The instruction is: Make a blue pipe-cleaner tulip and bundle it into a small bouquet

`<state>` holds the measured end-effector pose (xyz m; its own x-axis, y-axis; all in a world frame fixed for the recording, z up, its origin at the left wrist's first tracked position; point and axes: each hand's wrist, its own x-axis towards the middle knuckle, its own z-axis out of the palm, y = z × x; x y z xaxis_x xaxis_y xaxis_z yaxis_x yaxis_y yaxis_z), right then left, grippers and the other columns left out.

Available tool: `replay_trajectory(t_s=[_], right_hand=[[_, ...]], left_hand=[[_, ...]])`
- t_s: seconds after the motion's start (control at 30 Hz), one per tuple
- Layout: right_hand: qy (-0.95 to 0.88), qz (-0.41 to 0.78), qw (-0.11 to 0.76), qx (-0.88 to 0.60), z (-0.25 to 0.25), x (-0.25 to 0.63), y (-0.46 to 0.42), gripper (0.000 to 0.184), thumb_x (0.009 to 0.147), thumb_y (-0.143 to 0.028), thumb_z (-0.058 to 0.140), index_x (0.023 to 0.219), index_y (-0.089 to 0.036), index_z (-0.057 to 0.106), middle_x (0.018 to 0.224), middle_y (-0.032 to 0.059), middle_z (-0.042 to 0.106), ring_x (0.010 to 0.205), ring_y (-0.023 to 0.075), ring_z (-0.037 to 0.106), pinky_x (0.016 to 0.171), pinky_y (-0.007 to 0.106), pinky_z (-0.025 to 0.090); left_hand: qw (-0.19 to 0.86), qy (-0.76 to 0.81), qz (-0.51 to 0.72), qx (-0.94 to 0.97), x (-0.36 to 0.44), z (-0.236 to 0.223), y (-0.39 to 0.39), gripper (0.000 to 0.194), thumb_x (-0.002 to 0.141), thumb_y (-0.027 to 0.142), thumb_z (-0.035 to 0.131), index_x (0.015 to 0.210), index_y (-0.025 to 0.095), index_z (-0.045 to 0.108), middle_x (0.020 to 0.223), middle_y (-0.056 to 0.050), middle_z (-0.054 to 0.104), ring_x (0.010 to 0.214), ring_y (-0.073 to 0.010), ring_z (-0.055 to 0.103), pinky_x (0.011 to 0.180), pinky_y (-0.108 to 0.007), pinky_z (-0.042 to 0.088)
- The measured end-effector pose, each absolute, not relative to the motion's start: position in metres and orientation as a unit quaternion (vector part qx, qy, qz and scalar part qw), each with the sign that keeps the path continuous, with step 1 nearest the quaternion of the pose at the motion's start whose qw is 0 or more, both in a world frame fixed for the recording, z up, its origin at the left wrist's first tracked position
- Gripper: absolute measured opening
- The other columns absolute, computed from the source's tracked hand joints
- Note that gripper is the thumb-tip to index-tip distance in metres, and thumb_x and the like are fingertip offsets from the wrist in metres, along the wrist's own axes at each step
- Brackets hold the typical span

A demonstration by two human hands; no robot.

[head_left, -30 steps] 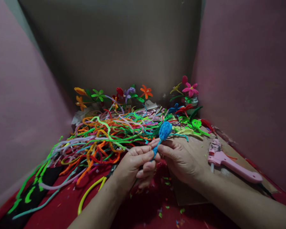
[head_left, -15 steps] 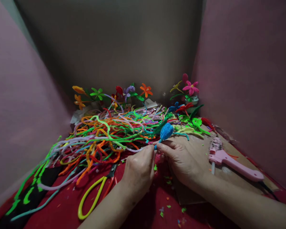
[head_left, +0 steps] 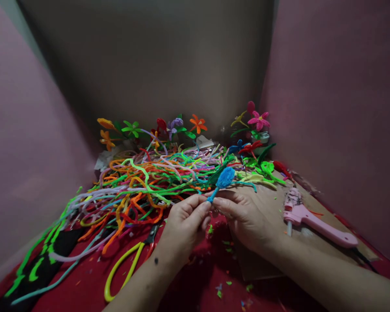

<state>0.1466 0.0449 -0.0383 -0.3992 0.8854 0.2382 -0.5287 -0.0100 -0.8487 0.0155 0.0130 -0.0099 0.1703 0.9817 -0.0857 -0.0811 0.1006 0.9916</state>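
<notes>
A blue pipe-cleaner flower (head_left: 225,177) with a bud-shaped head and a short blue stem stands tilted between my hands. My left hand (head_left: 186,223) is closed, its thumb and forefinger pinching the lower end of the stem. From the other side my right hand (head_left: 243,216) pinches the same stem end with thumb and fingers. Just behind the hands lies a large tangled heap of pipe cleaners (head_left: 143,173) in many colours. The exact spot where the fingertips meet the stem is partly hidden.
Scissors with a yellow handle (head_left: 109,277) lie left of my left forearm. A pink glue gun (head_left: 325,229) rests on a cardboard sheet (head_left: 260,266) at the right. Finished flowers, such as a pink one (head_left: 259,120), stand along the back wall. Green scraps dot the red cloth (head_left: 208,286).
My left hand has turned, so its thumb and curled fingers now show. More of the blue stem is visible between the flower head and my fingertips.
</notes>
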Motion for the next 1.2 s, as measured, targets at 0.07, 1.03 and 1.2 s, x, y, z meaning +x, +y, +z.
replay_trajectory(t_s=[0.07,1.03,1.2], right_hand=[[-0.473,0.694,0.513,-0.179,-0.037,0.146,0.046,0.008,0.073,-0.024,0.063,0.074,-0.020,0.070,0.069,-0.0006,0.064,0.067,0.0135,0.053,0.074,0.030,0.041],[-0.489,0.693,0.483,-0.214,-0.041,0.152,0.048,0.013,0.075,-0.026,0.065,0.084,-0.021,0.071,0.072,0.0006,0.065,0.068,0.0150,0.056,0.075,0.032,0.044],[-0.502,0.693,0.471,-0.213,-0.040,0.151,0.046,0.008,0.075,-0.021,0.063,0.073,-0.021,0.071,0.077,0.0014,0.066,0.080,0.0167,0.058,0.084,0.033,0.041]], left_hand=[[0.659,0.414,0.451,0.436,0.014,-0.011,0.014,0.017,0.082,0.030,0.054,0.072,0.017,0.050,0.044,0.010,0.034,0.033,-0.0016,0.016,0.032,-0.014,0.015],[0.697,0.387,0.396,0.456,0.008,-0.013,0.018,0.018,0.081,0.031,0.053,0.071,0.016,0.054,0.043,0.008,0.045,0.028,-0.0023,0.026,0.029,-0.015,0.020],[0.816,0.263,0.348,0.381,-0.004,-0.025,0.025,0.014,0.083,0.027,0.053,0.076,0.015,0.057,0.041,0.009,0.042,0.025,-0.0009,0.016,0.025,-0.013,0.023]])
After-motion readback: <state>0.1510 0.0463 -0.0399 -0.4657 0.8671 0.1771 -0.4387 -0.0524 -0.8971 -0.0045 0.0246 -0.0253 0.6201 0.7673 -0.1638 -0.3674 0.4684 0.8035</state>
